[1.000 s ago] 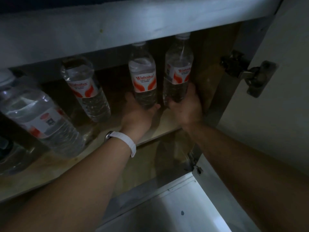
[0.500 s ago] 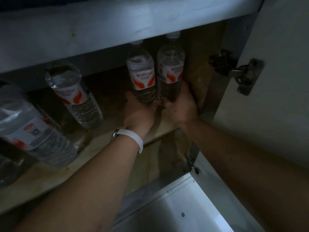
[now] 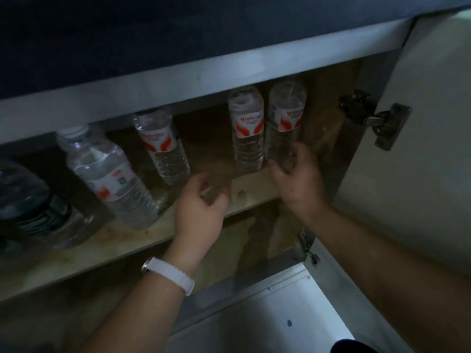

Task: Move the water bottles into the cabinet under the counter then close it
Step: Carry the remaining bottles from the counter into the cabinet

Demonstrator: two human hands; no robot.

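Note:
Inside the open cabinet, two clear water bottles with red-and-white labels stand side by side on the shelf (image 3: 76,253). My right hand (image 3: 298,179) curls around the base of the right bottle (image 3: 285,115), thumb on its left and fingers on its right. The middle bottle (image 3: 246,123) stands free just to the left. My left hand (image 3: 201,197), with a white watch strap at the wrist, hovers open in front of the shelf edge, below and left of that bottle, holding nothing. A third labelled bottle (image 3: 163,141) stands further left.
A larger clear bottle (image 3: 107,174) and a big dark-banded jug (image 3: 28,205) fill the shelf's left side. The cabinet door (image 3: 420,149) hangs open at right on a metal hinge (image 3: 374,118). The counter's pale front rail (image 3: 178,80) runs overhead. White floor (image 3: 267,314) shows below.
My left hand has let go of the middle bottle and drawn back down and left. My right hand stays at the right bottle's base. The view has shifted right and upward.

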